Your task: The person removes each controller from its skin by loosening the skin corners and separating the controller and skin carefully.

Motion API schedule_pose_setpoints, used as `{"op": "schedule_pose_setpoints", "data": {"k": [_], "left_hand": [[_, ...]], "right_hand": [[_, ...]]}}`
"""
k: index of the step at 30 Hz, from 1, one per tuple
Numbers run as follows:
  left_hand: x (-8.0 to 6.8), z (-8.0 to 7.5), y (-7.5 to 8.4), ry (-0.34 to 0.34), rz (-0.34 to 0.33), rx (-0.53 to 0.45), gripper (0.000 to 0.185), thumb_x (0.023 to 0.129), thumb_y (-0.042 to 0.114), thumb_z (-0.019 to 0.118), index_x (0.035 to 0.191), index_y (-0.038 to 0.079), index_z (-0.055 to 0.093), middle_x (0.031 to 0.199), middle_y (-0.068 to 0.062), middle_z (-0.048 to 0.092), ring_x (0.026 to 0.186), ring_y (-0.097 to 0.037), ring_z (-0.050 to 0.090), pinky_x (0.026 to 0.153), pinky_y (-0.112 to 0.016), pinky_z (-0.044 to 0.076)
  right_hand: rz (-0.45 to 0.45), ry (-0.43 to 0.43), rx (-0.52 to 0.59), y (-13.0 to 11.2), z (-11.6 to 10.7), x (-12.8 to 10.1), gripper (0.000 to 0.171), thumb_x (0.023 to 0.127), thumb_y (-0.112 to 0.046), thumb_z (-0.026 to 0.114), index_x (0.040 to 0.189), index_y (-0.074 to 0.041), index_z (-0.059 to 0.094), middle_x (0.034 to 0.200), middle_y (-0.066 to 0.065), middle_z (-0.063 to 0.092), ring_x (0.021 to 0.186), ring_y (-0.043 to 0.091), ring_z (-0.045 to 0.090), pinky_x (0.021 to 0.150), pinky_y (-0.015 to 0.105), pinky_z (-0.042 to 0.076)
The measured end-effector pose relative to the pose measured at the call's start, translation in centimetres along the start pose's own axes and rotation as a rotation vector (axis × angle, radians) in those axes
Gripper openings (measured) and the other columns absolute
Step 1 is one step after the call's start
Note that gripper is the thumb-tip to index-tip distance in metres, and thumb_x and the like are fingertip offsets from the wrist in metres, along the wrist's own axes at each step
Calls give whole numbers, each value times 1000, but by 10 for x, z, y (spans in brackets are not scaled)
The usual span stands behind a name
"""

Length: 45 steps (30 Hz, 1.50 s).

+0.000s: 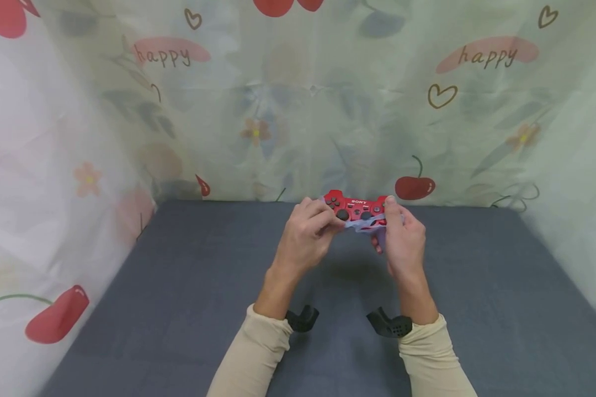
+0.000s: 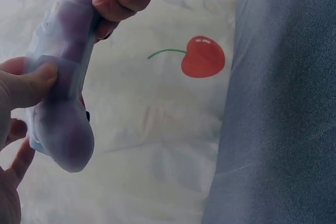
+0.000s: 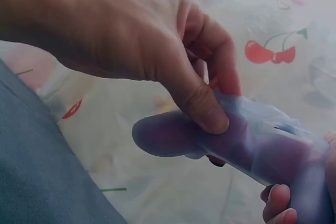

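- Red game controller (image 1: 357, 209) is held in the air above the grey table (image 1: 179, 309), near the back curtain (image 1: 288, 127); a pale purple cover (image 1: 366, 223) wraps its underside.
- Left hand (image 1: 305, 234) grips the left handle, fingers curled, thumb on the cover.
- Right hand (image 1: 402, 237) grips the right handle, fingers curled around it.
- Cherry-print curtain stands behind and on both sides.
- Black wrist mounts (image 1: 302, 318) sit below both forearms.

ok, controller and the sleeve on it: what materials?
Controller: glossy red shell, looks like hard plastic; dark buttons. Sleeve: translucent bluish, matte and soft-looking, probably silicone; it covers the grips. Left hand and right hand both hold it.
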<state>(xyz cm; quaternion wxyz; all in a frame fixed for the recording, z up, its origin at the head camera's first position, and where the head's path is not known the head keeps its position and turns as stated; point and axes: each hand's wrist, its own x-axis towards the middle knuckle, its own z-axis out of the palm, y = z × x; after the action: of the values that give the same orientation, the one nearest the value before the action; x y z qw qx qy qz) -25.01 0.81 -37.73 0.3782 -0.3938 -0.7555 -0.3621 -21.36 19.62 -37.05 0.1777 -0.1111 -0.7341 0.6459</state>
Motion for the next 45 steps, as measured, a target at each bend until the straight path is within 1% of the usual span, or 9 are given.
{"op": "schedule_pose_setpoints", "data": {"k": [6,11,16,24,28,32,35,39,45], "left_hand": [[0,-1,0,9,3,-20,13,80,13,87,92,11,82,90,0,71,80,-16,57,72,-28,46],[0,-2,0,47,20,15,24,77,14,89,99,10,81,94,-3,77,83,-17,62,76,-29,51],[-1,-1,1,98,32,78,23,81,20,87,102,12,78,108,-2,80,86,-17,62,79,-28,53],[0,-1,1,72,-30,58,32,83,24,86,111,13,75,121,-2,73,108,-22,56,94,-32,50],[0,-3,0,-2,-144,-30,58,79,26,89,130,13,65,137,-4,61,122,-23,51,102,-38,47],[-2,-6,-4,-149,-316,-227,93,74,19,92,153,15,43,155,-1,45,138,-20,45,110,-44,47],[-4,-9,-9,-269,-400,-344,107,74,10,91,161,22,29,162,3,35,143,-18,44,111,-45,48],[-6,-10,-12,-362,-425,-401,113,76,3,88,162,33,22,164,6,30,142,-16,45,111,-41,49],[-6,-9,-14,-307,-404,-394,103,74,-4,87,158,27,37,153,0,41,134,-18,51,103,-34,55]], "right_hand": [[-60,26,11,0,0,-1,51,100,-57,53,121,-12,65,75,-4,67,54,15,56,51,21,50],[-94,33,37,-2,1,-2,48,101,-54,54,120,-12,65,75,-3,66,53,15,56,50,20,50],[-109,37,95,-3,1,-2,45,102,-51,55,121,-11,66,77,-1,67,52,15,56,49,20,49],[-90,19,112,-3,-3,0,46,101,-50,57,125,-12,65,83,1,67,53,15,57,50,20,49],[-76,30,125,-3,-7,2,46,101,-50,58,125,-12,66,83,1,67,53,14,58,50,20,50],[-54,33,128,-3,-11,3,46,100,-50,58,126,-12,66,83,1,67,53,15,58,50,19,49],[-37,27,127,-4,-14,4,46,100,-50,58,126,-12,65,83,0,68,53,15,57,49,20,49],[-25,19,133,-5,-15,5,44,100,-50,59,122,-12,66,81,-1,68,52,15,57,48,20,48],[-22,8,129,-6,-16,6,43,100,-50,59,117,-11,66,77,-1,68,51,15,57,48,21,47]]}}
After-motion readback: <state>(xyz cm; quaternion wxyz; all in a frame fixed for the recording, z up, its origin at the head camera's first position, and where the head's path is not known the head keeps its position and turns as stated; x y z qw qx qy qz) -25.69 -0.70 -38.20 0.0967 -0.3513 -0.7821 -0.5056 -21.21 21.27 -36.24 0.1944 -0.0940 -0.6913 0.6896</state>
